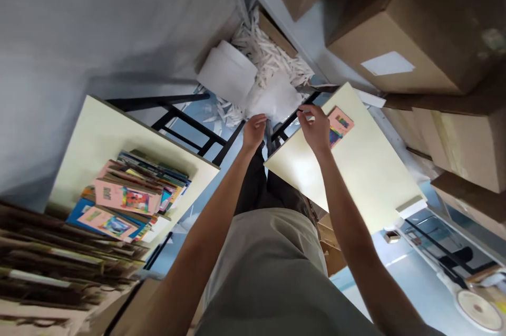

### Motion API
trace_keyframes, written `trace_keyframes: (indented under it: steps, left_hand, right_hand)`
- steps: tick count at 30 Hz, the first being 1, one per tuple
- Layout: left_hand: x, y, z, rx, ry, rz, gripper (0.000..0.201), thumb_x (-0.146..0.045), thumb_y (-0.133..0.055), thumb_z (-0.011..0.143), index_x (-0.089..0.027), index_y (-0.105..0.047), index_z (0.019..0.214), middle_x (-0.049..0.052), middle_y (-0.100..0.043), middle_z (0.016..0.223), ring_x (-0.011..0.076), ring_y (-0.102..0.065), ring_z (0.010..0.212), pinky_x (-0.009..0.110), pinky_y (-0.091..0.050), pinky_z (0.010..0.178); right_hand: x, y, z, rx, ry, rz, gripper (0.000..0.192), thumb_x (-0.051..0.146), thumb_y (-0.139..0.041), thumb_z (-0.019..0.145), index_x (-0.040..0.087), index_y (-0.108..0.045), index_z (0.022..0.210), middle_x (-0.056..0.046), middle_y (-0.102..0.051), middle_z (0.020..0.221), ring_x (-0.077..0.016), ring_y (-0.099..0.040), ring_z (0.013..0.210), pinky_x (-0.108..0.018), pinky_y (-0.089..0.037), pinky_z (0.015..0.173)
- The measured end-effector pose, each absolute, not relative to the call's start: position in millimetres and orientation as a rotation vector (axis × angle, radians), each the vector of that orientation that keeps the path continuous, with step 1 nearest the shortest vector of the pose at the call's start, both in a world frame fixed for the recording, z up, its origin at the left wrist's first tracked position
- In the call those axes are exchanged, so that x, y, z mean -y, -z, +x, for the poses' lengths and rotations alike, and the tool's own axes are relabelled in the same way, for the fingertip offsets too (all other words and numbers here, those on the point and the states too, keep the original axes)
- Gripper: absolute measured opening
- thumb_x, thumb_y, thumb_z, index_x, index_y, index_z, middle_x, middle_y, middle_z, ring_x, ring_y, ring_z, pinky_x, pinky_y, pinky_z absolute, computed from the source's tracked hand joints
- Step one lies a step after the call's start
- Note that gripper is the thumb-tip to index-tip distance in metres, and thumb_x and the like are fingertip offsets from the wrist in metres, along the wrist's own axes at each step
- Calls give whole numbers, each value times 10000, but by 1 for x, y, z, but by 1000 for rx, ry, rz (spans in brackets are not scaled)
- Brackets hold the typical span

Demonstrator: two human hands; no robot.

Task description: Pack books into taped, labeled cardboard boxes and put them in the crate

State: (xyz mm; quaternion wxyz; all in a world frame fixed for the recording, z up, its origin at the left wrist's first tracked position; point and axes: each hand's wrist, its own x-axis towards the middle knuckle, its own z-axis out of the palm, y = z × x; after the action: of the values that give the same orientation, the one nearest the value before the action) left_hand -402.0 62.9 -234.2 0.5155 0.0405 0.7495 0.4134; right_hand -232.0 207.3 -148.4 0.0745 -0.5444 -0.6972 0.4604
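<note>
A crumpled, translucent white plastic sheet [274,97] spreads in front of me between my two hands; I cannot tell whether it is a bag. My left hand [254,134] is closed in a pinch at its near left edge. At its right edge my right hand [315,127] has thumb and fingertips pinched together, above the corner of the right table. Just beyond the sheet lie a white roll of packing material [228,73] and a heap of shredded white paper strips [272,51]. Beside my right wrist, a pink booklet [340,126] lies on the tabletop.
Pale tabletops stand on both sides, the left table [85,141] and the right table [367,167], on black legs. Stacked booklets [128,196] cover part of the left one. Cardboard boxes [399,35] rise at the right. Flattened cardboard [47,262] is at lower left, a white fan [478,309] lower right.
</note>
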Motion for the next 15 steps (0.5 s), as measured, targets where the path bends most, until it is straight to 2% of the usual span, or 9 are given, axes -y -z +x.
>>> trace_keyframes:
  steps: [7, 10, 15]
  left_hand:
    - [-50, 308, -425, -1795, -964, -406, 178, -93, -716, 892, -179, -781, 1033, 33, -810, 972, 158, -731, 841, 257, -574, 804]
    - [-54, 355, -427, -1721, -970, -584, 144, -58, -713, 902, -170, -754, 984, 11, -754, 865, 146, -685, 753, 267, -555, 768]
    - [-59, 453, -422, -1668, -954, -821, 163, -22, -735, 913, -183, -711, 917, 6, -668, 766, 182, -707, 756, 318, -561, 788]
  right_hand:
    - [-271, 300, -325, 2930, -1396, -1410, 326, 384, -718, 1062, 183, -806, 1303, -177, -830, 1335, -360, -770, 1284, -536, -601, 1195]
    - [-286, 367, -342, 3231, -1295, -1417, 349, 339, -731, 1047, 152, -808, 1331, -197, -824, 1327, -398, -749, 1347, -576, -566, 1232]
    - [-297, 468, -347, 3551, -980, -1689, 432, 214, -705, 1010, 54, -767, 1406, -265, -794, 1384, -429, -730, 1398, -567, -574, 1219]
